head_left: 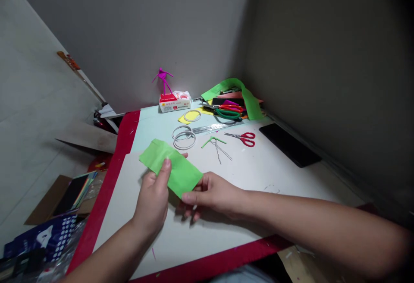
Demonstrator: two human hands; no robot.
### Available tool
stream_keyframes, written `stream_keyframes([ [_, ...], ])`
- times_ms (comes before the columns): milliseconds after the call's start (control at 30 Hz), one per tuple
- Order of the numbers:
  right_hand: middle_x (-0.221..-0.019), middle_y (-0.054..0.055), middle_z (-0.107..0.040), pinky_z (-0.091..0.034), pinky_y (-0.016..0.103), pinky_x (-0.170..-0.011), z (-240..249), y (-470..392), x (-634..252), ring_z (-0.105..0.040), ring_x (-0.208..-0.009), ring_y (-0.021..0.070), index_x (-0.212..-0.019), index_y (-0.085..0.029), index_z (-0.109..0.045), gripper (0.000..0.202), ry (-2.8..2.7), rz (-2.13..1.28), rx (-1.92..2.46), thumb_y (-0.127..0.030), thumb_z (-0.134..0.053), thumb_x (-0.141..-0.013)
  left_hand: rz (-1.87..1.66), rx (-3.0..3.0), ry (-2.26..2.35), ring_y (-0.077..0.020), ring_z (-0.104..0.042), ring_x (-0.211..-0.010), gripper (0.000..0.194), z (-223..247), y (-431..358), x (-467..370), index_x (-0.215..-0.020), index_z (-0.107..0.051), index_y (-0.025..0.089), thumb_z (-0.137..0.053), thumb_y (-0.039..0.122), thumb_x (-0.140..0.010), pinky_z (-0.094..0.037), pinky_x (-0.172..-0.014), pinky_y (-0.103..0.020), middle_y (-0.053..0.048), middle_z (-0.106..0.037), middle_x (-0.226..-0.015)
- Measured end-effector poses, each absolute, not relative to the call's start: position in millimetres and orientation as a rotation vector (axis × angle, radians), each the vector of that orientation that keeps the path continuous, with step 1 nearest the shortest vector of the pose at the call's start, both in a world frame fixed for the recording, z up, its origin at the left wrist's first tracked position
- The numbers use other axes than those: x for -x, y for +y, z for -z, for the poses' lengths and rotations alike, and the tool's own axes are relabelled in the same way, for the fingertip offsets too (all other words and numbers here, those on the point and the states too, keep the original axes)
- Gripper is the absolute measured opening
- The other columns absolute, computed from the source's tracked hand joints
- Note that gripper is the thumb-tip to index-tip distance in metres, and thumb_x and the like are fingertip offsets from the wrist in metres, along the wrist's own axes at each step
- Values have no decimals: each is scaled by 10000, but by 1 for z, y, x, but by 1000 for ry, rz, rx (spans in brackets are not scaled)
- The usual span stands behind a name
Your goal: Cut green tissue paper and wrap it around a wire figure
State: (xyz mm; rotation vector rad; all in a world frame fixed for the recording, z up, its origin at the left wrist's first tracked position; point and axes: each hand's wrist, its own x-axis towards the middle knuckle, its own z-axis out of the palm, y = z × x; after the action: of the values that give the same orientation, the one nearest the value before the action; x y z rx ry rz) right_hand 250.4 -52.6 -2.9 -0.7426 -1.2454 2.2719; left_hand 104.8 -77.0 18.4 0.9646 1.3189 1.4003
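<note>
Between my two hands is a rectangular piece of green crepe paper (183, 175), held tilted above the white tabletop. My left hand (155, 194) grips its middle, thumb on top and fingers mostly hidden beneath. At the lower right corner, my right hand (207, 196) pinches the paper between thumb and fingers. Beyond the paper lies a small twisted-wire figure (216, 146) whose upper part is wrapped in green. Red-handled scissors (244, 138) rest to the right of it. White rings (184, 139), perhaps tape rolls, sit behind the paper's far edge.
A pink wire figure (163, 78) stands by a small red-and-white box (175, 102) at the back. Silver wires (213, 127), green-handled scissors (228, 114) and a green paper strip (254, 104) lie nearby. A black phone (289, 145) is at the right. Red trim (106, 196) borders the table.
</note>
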Motion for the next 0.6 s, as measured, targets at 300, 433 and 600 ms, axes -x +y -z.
stream_keyframes([
  [300, -864, 21, -602, -441, 264, -724, -11, -40, -259, -545, -791, 136, -862, -158, -610, 369, -1387, -1623, 850, -452, -756, -692, -1273, -952, 1172, -246, -678, -917, 412, -16, -77, -101, -1137, -679, 128, -612, 422, -856, -529, -774, -312, -115, -736, -1031],
  [433, -1164, 50, -563, -435, 299, -829, -14, -43, -262, -529, -945, 164, -1048, -208, -589, 469, -1462, -1375, 1001, -395, -785, -665, -1160, -1001, 1125, -222, -677, -866, 363, -17, -78, -102, -1089, -705, 146, -598, 415, -869, -520, -725, -283, -91, -745, -970],
  [600, -892, 52, -658, -456, 330, -786, -8, -40, -263, -583, -818, 172, -924, -150, -679, 401, -1238, -1898, 792, -401, -799, -635, -941, -1104, 1123, -174, -648, -703, 304, -12, -77, -101, -966, -743, 140, -620, 397, -857, -489, -661, -252, -54, -742, -793],
])
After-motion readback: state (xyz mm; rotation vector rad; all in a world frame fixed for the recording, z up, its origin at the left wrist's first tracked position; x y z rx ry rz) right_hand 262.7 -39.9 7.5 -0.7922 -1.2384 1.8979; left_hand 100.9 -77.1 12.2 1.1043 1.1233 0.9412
